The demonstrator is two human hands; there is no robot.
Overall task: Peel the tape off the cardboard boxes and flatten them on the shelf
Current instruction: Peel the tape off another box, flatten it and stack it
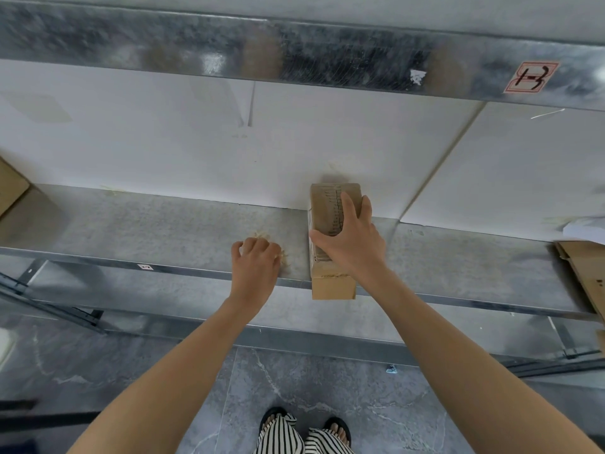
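A small brown cardboard box (330, 283) lies lengthwise on the metal shelf (163, 224), its near end sticking out past the shelf's front edge. My right hand (352, 235) grips the box from above, thumb on its left side and fingers over the taped top. My left hand (257, 265) is curled at the shelf's front edge, left of the box, holding a crumpled wad of clear peeled tape (284, 255) that shows around the fingers.
Flattened cardboard (586, 273) lies at the shelf's right end and another brown box (11, 188) stands at the far left. A white wall panel backs the shelf; an upper shelf beam (294, 54) runs overhead. Grey tiled floor and my feet are below.
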